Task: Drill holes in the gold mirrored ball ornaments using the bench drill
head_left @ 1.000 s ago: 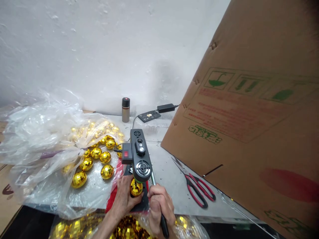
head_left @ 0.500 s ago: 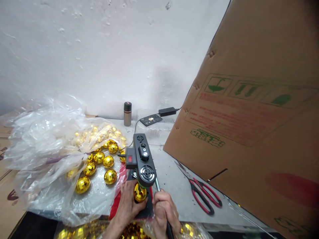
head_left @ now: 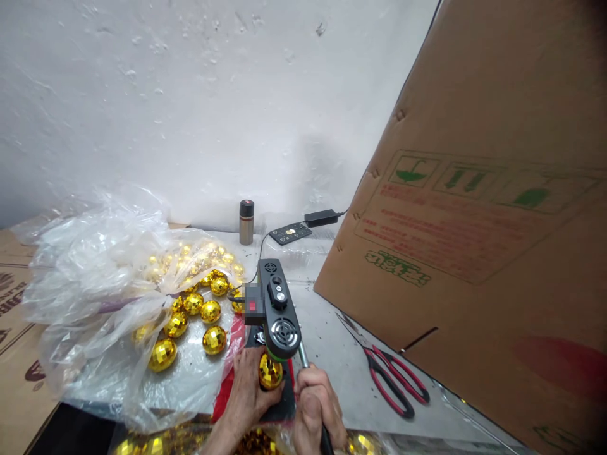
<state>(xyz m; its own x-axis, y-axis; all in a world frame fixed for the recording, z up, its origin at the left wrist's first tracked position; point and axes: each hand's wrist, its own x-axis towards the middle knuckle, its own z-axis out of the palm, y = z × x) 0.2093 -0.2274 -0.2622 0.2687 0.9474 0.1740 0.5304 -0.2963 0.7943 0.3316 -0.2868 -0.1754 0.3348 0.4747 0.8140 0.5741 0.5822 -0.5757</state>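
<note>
My left hand [head_left: 248, 387] grips a gold mirrored ball [head_left: 270, 373] from its left and near sides, under the front end of a small black bench drill press [head_left: 281, 309]. The drill bit is too small to make out against the ball. My right hand [head_left: 318, 404] is wrapped round the lever [head_left: 303, 355] on the machine's right side; the lever's black grip shows below the fist. Loose gold balls, one of them a nearby ball [head_left: 214, 340], lie left of the machine. Red sheet material [head_left: 226, 379] is beside the machine's base.
A clear plastic bag [head_left: 95, 278] of gold balls spreads over the left side. Red-and-black scissors [head_left: 398, 379] lie right of my hands, near a large cardboard box [head_left: 455, 215]. A bottle [head_left: 246, 222] and a black power adapter [head_left: 322, 218] are by the wall. More balls [head_left: 363, 442] are along the front.
The whole view has shifted slightly, so everything appears a little lower and to the right. Both hands keep their grips on the ball and the lever.
</note>
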